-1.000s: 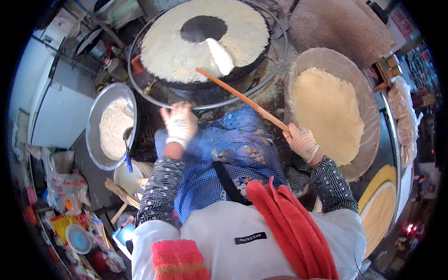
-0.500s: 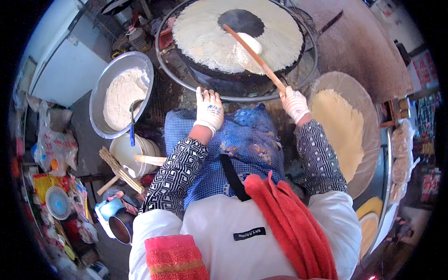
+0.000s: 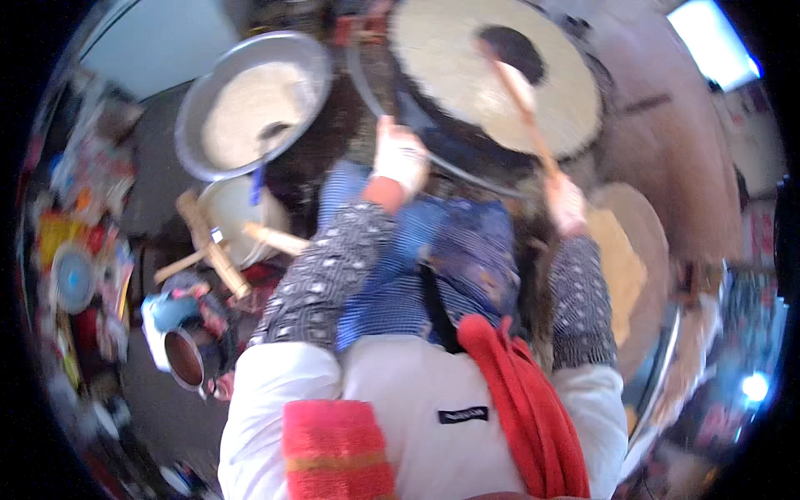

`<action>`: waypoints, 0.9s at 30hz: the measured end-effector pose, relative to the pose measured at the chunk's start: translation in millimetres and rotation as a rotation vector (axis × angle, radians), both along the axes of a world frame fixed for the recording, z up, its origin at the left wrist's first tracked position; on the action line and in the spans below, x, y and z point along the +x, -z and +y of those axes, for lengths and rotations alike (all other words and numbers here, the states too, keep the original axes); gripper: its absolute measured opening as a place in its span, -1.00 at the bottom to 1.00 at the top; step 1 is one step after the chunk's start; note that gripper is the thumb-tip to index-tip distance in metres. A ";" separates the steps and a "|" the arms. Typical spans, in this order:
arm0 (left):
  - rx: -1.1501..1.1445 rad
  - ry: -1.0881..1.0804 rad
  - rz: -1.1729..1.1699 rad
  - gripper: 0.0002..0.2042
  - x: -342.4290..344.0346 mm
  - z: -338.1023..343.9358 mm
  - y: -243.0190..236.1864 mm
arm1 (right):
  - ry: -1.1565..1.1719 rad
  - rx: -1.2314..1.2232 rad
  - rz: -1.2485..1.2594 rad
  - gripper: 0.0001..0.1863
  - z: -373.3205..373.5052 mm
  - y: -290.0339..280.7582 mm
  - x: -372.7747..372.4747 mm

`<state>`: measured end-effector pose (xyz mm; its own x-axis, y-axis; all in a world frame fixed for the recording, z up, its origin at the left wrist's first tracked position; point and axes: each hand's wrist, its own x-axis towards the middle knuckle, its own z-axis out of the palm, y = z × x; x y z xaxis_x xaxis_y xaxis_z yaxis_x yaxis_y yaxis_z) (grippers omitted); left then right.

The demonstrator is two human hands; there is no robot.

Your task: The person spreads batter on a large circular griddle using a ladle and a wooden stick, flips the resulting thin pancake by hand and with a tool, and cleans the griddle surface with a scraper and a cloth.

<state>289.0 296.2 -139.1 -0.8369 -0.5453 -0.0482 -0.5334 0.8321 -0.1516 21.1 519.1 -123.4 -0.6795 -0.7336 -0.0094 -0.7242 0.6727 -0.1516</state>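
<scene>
The frame is blurred. My right hand [image 3: 565,200] grips a wooden stick [image 3: 540,142] that reaches over a white lump [image 3: 514,81] on the round griddle [image 3: 442,58]. A pale layer covers the griddle around a dark middle. My left hand [image 3: 402,154] is at the near-left side of the metal ring [image 3: 467,178] around the griddle; its fingers are smeared, so I cannot tell whether they hold the ring. Below both hands blue checked cloth [image 3: 458,242] covers my lap.
A metal bowl of pale powder [image 3: 246,108] with a spoon stands left, above a white bucket [image 3: 242,200] and wooden tools [image 3: 208,242]. A pan [image 3: 185,358] lies lower left. On the right are a wide basin of yellowish dough [image 3: 617,250] and a brown board [image 3: 675,142].
The view has swung, so the griddle sits further right and the bowl higher. The stick has risen onto the white lump and turned steeper. My left hand's fingers, spread half a second ago, are now blurred.
</scene>
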 end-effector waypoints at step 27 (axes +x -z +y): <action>0.077 0.151 -0.113 -0.50 -20.9 77.8 -4.0 | 0.102 0.085 0.316 -0.66 72.6 46.7 -77.8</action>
